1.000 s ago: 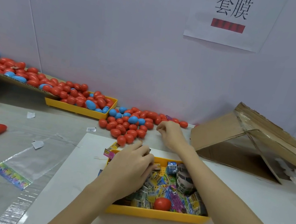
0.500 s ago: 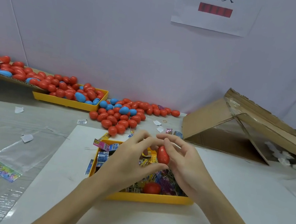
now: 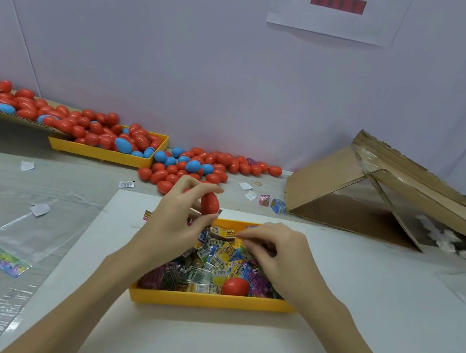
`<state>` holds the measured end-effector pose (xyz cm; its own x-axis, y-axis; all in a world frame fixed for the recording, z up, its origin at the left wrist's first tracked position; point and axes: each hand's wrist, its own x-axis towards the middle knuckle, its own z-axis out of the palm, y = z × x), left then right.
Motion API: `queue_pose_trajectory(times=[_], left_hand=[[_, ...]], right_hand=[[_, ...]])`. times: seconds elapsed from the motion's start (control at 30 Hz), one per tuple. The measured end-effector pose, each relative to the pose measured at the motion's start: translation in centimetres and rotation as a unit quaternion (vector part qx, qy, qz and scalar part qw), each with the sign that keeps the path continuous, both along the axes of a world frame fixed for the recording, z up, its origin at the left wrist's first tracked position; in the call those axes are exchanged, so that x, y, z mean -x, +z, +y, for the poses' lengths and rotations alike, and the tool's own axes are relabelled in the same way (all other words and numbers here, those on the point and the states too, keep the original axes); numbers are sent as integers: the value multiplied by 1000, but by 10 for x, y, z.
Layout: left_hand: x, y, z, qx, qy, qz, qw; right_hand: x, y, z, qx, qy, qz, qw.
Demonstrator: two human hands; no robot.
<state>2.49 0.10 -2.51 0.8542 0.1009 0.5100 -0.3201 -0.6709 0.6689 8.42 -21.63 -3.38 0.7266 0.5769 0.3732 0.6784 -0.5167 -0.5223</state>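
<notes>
I see my left hand (image 3: 173, 225) pinching the red egg (image 3: 210, 203) above the far edge of the tray (image 3: 206, 304). My right hand (image 3: 277, 255) has let go of the egg and now curls over the packets (image 3: 214, 253); I cannot tell whether it grips one.

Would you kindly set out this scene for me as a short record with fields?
left hand: pinches a red egg over the near tray's far edge
right hand: fingers curled over the packets; cannot tell whether it grips one
near tray: yellow, full of coloured packets, with a loose egg by its front rim
egg pile: red and blue, at the back
far tray: yellow, holds eggs
cardboard box: tipped over, far right
</notes>
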Motion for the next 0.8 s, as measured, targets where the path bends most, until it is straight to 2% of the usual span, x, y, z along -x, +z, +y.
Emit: queue_pose_trajectory(times=[0.13,0.23,0.3,0.4,0.53,0.6,0.73,0.8], left_hand=[[-1,1,1,85,-36,51,994],[0,3,-1,135,-49,76,987],[0,3,-3,143,-38,68,987],[1,2,-5,142,-18,46,989],[1,6,-4,177,-11,91,980],[2,4,-6,148,-9,101,984],[6,-3,-9,-25,-5,60,998],[4,-3,-9,-19,-34,64,997]], right_hand=[[3,2,15,101,-28,-53,993],[7,2,23,120,-36,-52,991],[8,1,23,107,-25,-27,994],[7,0,19,37,-15,11,999],[5,2,13,-11,-23,23,999],[7,3,12,-36,-32,28,998],[10,9,9,-138,-29,91,986],[11,11,7,-163,-15,124,979]])
